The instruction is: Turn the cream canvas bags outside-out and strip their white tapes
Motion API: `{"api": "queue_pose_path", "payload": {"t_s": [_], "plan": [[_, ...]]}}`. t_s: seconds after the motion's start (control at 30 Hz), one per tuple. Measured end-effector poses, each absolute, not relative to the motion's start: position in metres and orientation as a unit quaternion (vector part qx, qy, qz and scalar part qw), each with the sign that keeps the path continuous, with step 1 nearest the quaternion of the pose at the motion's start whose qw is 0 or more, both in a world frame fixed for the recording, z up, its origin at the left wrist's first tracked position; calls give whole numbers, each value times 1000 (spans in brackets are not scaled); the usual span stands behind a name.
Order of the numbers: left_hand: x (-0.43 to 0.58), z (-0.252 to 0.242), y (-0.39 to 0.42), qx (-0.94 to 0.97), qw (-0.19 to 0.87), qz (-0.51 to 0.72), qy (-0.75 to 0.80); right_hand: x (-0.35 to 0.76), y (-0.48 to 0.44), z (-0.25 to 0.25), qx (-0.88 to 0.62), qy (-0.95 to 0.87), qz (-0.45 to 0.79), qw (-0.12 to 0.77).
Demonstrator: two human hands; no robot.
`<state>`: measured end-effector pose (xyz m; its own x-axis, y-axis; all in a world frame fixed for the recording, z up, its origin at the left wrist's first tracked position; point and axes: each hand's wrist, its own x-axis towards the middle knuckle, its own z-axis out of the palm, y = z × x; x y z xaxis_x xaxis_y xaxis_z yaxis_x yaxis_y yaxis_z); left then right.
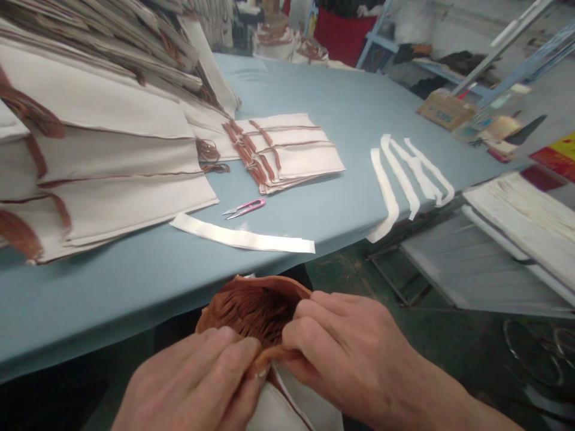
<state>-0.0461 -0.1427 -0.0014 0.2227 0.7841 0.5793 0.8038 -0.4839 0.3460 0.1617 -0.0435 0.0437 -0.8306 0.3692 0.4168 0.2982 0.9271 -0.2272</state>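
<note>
Close to me, below the table's front edge, is a cream fabric piece (269, 410) with a gathered brown opening (256, 311), perhaps a bag; its lower part runs out of view. My left hand (197, 377) is closed on the near side of the brown edge. On the right side of that same edge, my right hand (341, 341) is closed too, fingers curled over the brown cloth. Both fingertips are partly hidden by the folds. Pink thread snips (246, 208) and a white strip (245, 236) lie on the table just beyond my hands.
The blue-covered table (332, 203) holds large stacks of cream panels (121, 155) at left and a smaller stack (300, 149) mid-table. Several white strips (408, 173) hang over its right edge. A cardboard box (447, 109) stands far right. Beside the table is a rack (449, 263) with cloth.
</note>
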Motion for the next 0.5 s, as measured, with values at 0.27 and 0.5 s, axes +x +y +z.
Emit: {"api": "queue_pose_path", "payload": {"t_s": [0.27,0.5], "plan": [[-49,13,-139,-796,-43,-354,-489,158,-45,33,-190,-951,91,228],[-61,4,-150,-805,-60,-334,-486,157,-45,31,-197,-952,89,217]]}}
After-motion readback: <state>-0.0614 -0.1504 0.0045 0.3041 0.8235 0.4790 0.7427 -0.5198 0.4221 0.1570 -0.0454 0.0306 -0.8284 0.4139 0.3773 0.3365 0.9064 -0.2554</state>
